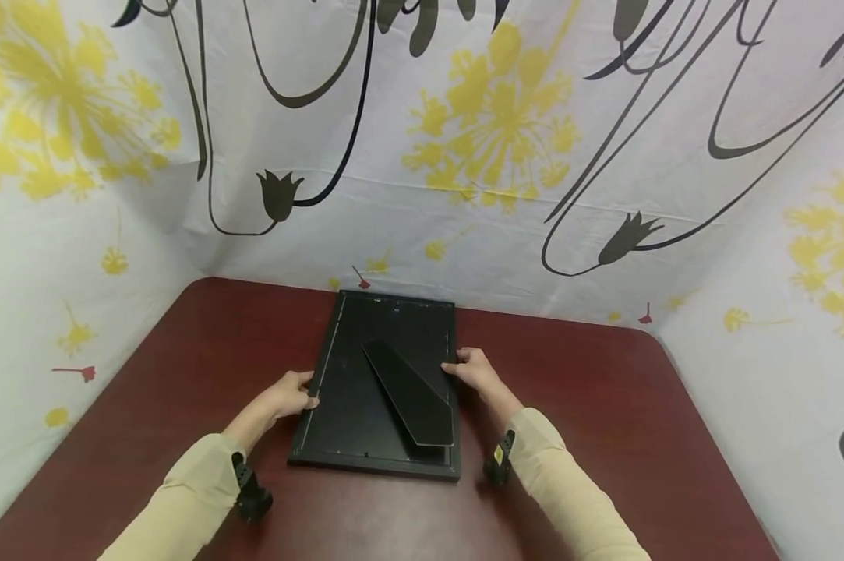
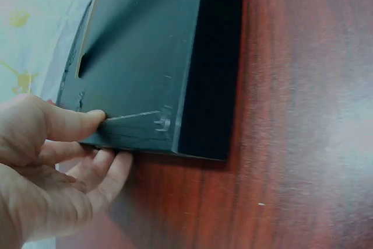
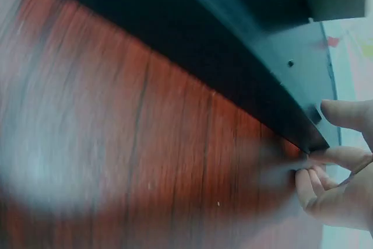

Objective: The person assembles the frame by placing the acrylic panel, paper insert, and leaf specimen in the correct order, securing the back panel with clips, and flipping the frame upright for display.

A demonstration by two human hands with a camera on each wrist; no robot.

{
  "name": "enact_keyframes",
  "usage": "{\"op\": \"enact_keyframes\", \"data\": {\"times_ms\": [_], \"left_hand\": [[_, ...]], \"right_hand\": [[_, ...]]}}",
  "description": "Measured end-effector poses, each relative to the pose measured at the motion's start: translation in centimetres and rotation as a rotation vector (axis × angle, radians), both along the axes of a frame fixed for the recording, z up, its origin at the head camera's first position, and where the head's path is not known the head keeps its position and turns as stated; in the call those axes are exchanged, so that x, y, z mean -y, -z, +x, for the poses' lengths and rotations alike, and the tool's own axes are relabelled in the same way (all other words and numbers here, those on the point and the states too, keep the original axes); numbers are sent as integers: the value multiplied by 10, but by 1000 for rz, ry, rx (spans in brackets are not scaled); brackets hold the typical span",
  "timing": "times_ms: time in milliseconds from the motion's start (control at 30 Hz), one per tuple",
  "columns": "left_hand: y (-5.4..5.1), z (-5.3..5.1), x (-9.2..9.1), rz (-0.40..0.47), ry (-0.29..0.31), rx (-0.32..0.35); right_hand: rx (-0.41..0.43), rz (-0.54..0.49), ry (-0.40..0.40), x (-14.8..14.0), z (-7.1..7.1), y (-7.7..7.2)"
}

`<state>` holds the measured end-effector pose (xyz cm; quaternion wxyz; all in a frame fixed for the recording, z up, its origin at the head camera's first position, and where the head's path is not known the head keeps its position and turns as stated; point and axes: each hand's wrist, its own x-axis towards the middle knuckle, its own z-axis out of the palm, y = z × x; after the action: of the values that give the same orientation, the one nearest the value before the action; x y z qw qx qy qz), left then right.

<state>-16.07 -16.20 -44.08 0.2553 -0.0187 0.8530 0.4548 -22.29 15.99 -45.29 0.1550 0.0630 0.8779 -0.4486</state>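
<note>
A black picture frame [image 1: 344, 351] lies back side up on the dark red table, its easel leg [image 1: 411, 397] slanting across the back panel. At the frame's left edge is my left hand [image 1: 288, 396]. In the left wrist view, that hand's thumb [image 2: 87, 122] presses on the back and its fingers reach under the rim, gripping it. My right hand [image 1: 479, 372] holds the opposite edge, thumb on top. The right wrist view shows its fingers [image 3: 312, 185] curled against the side of the frame, their tips partly hidden.
The reddish-brown wooden table [image 1: 555, 382] extends on both sides of the frame. Behind it and at the sides hangs a white cloth [image 1: 365, 148] with yellow and grey flower prints. The frame's far end lies close to the cloth.
</note>
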Motion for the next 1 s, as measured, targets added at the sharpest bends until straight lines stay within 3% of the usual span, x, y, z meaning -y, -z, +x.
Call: {"op": "enact_keyframes", "data": {"times_ms": [133, 300, 600, 733, 867, 1000], "left_hand": [[5, 2, 1, 9, 29, -16], [5, 5, 1, -17, 3, -43], [3, 11, -7, 11, -34, -83], [2, 12, -10, 116, -83, -60], [1, 12, -10, 290, -140, 10], [1, 9, -6, 392, -155, 35]], "right_hand": [[84, -121, 68, -3, 0, -1], [149, -291, 97, -2, 2, -8], [167, -328, 174, -6, 11, -19], [154, -347, 199, -11, 16, -21], [161, -358, 210, -15, 19, -20], [166, -372, 231, -19, 18, -20]]}}
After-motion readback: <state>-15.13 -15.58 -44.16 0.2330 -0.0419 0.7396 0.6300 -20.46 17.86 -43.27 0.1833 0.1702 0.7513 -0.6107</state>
